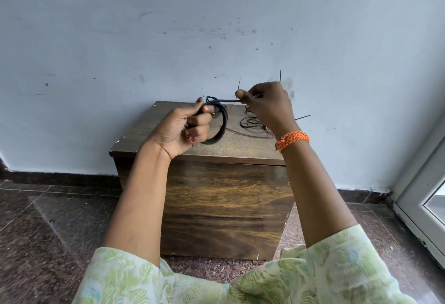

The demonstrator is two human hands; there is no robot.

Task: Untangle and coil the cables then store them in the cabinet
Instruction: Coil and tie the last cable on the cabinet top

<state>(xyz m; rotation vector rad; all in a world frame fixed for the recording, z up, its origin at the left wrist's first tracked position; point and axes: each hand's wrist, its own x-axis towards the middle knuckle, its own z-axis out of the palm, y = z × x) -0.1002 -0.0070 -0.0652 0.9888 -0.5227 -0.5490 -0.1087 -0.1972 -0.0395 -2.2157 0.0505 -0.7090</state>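
My left hand (186,127) is closed around a coiled black cable (220,127), holding the loop upright above the top of the brown wooden cabinet (226,207). My right hand (266,104) pinches a thin black tie strip (228,100) that runs from the coil's top toward my fingers. Behind my right wrist, a second cable (250,123) lies coiled on the cabinet top, partly hidden. Thin black strip ends stick up and out near my right hand.
The cabinet stands against a pale blue wall (216,27) on a dark speckled stone floor (48,219). A white door frame (423,195) is at the right edge. The cabinet's front door is closed.
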